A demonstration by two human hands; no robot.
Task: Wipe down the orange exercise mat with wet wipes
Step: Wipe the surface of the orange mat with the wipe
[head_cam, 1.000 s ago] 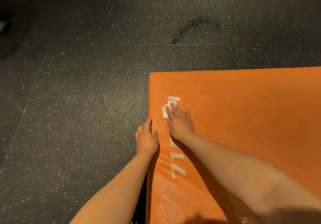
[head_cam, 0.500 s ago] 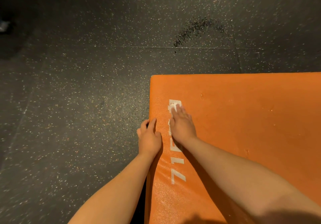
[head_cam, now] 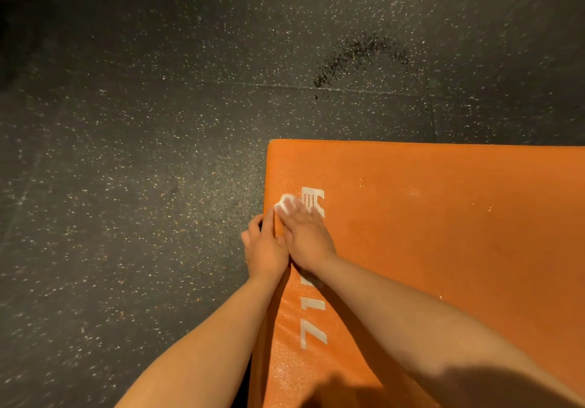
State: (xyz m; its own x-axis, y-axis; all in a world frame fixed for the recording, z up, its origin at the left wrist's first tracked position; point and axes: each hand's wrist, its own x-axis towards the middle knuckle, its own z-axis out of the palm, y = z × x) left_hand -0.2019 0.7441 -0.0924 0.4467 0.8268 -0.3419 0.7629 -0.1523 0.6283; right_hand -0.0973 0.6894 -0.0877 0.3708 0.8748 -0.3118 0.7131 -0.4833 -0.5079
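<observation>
To your left lies the dark speckled floor, and the orange exercise mat rests flat on it, its near-left corner area under your hands and the rest running off to your right.

Your left hand sits right on the mat's left edge. The thumb lies along the top and the other fingers curl down over the side, so it grips the edge, most likely to brace the mat against the push of wiping.

Just beyond it, the white wet wipe is bunched small and sits on the mat close to that edge. Your right hand presses it down with straight, flat fingers instead of pinching it. That spreads pressure across the wipe. The hand is motion-blurred, so you seem to be mid-stroke along the border strip, touching your left hand at the side.

White lettering runs along the mat beside your right arm. The nearer characters look like "71", your hand covers the middle, and the blocky mark past your fingertips is not legible.
</observation>
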